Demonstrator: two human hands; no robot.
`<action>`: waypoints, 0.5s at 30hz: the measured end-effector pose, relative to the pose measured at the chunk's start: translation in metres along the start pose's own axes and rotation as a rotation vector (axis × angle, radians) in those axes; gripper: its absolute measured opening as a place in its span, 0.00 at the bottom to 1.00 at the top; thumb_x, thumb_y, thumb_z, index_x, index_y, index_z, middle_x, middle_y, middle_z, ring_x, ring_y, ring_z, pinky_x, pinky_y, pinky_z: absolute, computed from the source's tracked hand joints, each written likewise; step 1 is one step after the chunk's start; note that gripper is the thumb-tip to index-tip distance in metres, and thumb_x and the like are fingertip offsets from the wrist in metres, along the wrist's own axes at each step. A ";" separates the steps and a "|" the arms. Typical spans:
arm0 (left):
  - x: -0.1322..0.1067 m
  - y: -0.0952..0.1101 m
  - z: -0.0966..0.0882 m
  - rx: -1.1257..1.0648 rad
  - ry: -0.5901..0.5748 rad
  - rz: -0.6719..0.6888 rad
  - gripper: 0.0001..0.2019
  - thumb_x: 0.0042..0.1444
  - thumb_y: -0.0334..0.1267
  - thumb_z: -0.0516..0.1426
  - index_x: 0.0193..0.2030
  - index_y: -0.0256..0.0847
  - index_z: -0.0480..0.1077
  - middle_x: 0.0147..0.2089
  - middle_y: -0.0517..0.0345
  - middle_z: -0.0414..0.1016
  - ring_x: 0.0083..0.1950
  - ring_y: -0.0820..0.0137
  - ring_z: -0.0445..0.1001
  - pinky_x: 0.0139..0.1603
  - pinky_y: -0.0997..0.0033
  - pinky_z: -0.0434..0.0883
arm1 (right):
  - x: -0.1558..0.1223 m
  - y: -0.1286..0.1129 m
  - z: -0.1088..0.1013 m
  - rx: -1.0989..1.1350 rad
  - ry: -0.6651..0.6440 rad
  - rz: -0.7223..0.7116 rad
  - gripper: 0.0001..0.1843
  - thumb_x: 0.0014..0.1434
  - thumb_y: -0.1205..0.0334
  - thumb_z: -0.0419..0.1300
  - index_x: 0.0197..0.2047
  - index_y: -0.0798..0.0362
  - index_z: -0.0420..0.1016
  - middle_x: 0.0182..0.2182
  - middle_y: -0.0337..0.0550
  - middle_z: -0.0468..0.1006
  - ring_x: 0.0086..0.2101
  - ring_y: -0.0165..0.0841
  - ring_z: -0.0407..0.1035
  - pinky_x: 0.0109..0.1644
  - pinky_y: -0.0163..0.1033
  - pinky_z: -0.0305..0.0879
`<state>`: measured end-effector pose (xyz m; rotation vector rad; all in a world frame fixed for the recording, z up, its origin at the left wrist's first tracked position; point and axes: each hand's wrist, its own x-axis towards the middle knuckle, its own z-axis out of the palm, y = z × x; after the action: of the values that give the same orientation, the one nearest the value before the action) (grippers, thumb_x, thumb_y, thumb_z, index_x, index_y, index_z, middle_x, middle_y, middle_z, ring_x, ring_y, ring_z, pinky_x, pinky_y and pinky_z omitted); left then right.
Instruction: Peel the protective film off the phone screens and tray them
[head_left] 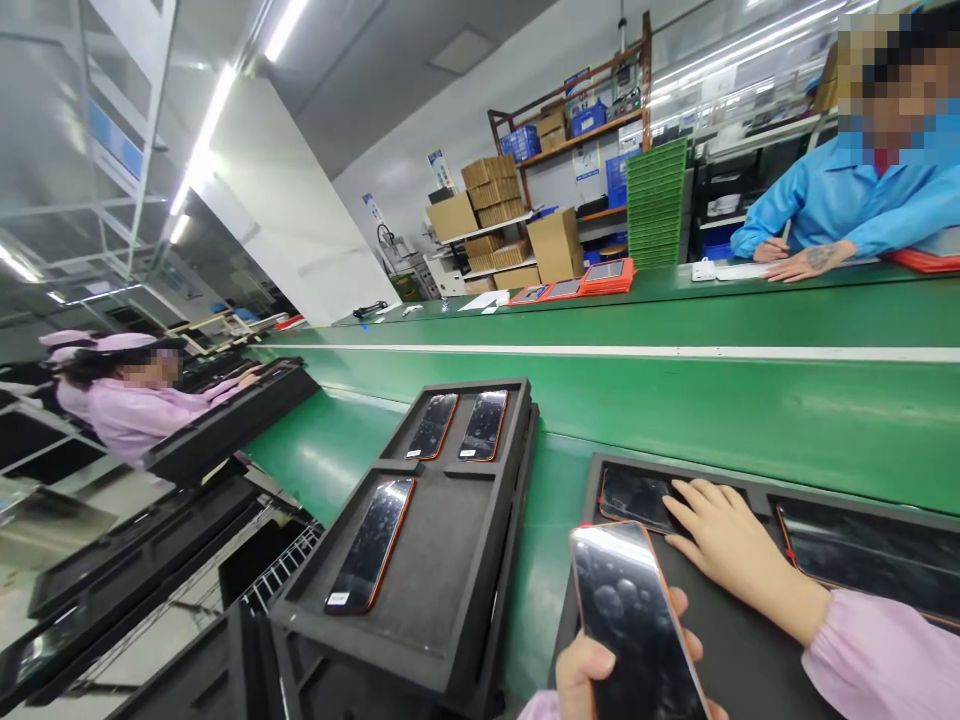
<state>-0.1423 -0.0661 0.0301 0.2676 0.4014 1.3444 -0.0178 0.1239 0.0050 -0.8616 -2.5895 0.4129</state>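
Note:
My left hand (pixel 592 670) is closed round a dark phone with an orange rim (pixel 634 620), held upright at the bottom of the view. My right hand (pixel 724 540) lies flat, fingers stretched out, on a black foam tray (pixel 750 640). Its fingertips touch another dark phone (pixel 634 497) lying in the tray's near left slot. A larger dark panel (pixel 870 550) lies in the same tray to the right. To the left, a stack of black foam trays (pixel 442 560) carries three phones: two at the far end (pixel 459 425) and one at the near left (pixel 373 545).
A green conveyor belt (pixel 675 400) runs across the middle. A person in a blue coat (pixel 847 200) sits across it, hands on the far bench. A person in pink (pixel 135 400) works at the left with black trays. Red trays (pixel 600 280), cardboard boxes and shelves stand behind.

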 end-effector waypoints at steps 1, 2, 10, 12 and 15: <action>0.001 -0.001 0.007 0.020 0.002 -0.006 0.31 0.39 0.41 0.58 0.55 0.36 0.72 0.46 0.48 0.79 0.40 0.55 0.78 0.44 0.57 0.69 | 0.002 0.002 -0.002 0.015 0.012 0.039 0.19 0.53 0.57 0.54 0.43 0.56 0.79 0.50 0.65 0.74 0.52 0.64 0.65 0.51 0.71 0.61; 0.002 -0.002 0.015 0.039 0.014 -0.011 0.31 0.38 0.38 0.58 0.53 0.34 0.73 0.43 0.47 0.80 0.39 0.56 0.78 0.42 0.58 0.70 | 0.003 0.004 -0.006 0.041 0.017 0.078 0.21 0.54 0.54 0.52 0.43 0.57 0.79 0.49 0.66 0.74 0.51 0.64 0.66 0.51 0.72 0.61; 0.019 -0.023 0.044 0.183 0.177 -0.109 0.28 0.25 0.24 0.55 0.41 0.32 0.76 0.34 0.46 0.80 0.30 0.57 0.77 0.38 0.55 0.72 | -0.018 -0.031 -0.094 0.540 -0.116 0.133 0.29 0.60 0.36 0.50 0.43 0.49 0.79 0.40 0.46 0.81 0.39 0.40 0.76 0.44 0.42 0.74; 0.025 -0.031 0.043 0.166 0.165 -0.074 0.29 0.22 0.22 0.55 0.39 0.33 0.76 0.29 0.49 0.80 0.29 0.57 0.77 0.41 0.53 0.71 | -0.024 -0.043 -0.107 0.541 -0.034 0.015 0.21 0.59 0.40 0.57 0.37 0.48 0.80 0.38 0.45 0.80 0.38 0.38 0.76 0.43 0.41 0.74; 0.030 -0.038 0.046 0.162 0.096 -0.104 0.29 0.22 0.21 0.54 0.38 0.35 0.76 0.28 0.54 0.78 0.33 0.57 0.77 0.45 0.55 0.69 | -0.033 -0.051 -0.112 0.342 0.192 -0.194 0.16 0.65 0.53 0.55 0.30 0.49 0.77 0.34 0.43 0.79 0.35 0.33 0.75 0.37 0.36 0.73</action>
<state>-0.0840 -0.0427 0.0525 0.3129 0.5990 1.2270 0.0296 0.0817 0.1159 -0.5008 -2.3062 0.6570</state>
